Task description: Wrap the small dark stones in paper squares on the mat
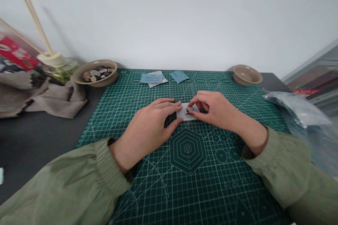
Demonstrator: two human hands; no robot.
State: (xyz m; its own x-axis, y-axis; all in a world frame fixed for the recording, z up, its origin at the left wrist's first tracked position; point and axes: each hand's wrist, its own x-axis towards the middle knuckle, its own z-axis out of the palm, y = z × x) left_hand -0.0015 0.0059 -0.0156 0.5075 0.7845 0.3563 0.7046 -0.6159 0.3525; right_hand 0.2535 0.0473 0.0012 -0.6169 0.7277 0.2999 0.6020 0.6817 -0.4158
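A small white paper (182, 113) lies on the green cutting mat (158, 190), just above the printed hexagon. The fingertips and thumb of my left hand (151, 126) rest on its left end, with a gap between thumb and fingers and nothing between them. My right hand (218, 109) pinches a small greyish pebble (189, 109) between thumb and forefinger, over the middle of the paper. The paper's right end is hidden beneath my right hand.
Back left, a tan bowl (101, 83) holds several pebbles, beside cloth (63, 98) and a reed diffuser (54, 59). Blue packets (151, 78) lie at the mat's back edge. Another tan bowl (247, 76) and clear plastic packaging (301, 110) are at right.
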